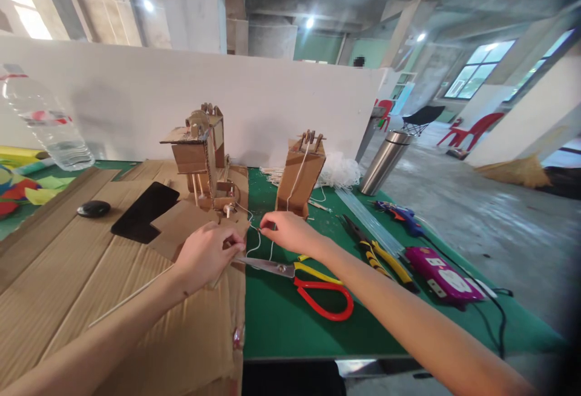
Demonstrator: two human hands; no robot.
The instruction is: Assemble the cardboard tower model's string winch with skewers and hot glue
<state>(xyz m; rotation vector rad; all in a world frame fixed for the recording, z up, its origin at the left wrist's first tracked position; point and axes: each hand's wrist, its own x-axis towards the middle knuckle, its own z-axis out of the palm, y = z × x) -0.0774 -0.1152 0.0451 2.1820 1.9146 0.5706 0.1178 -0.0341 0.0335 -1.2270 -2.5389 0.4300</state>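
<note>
No lettering, brand or number can be read anywhere here. The clear water bottle (48,120) carries a label (49,118) with red on it, but the print is too blurred to make out, and any marks on the purple power strip (440,275) with its white socket panels are likewise too small to tell. The blue glue gun (402,215) and the yellow-and-black pliers (374,247) may bear some maker's marking, though from this angle and at this size it would be illegible.
</note>
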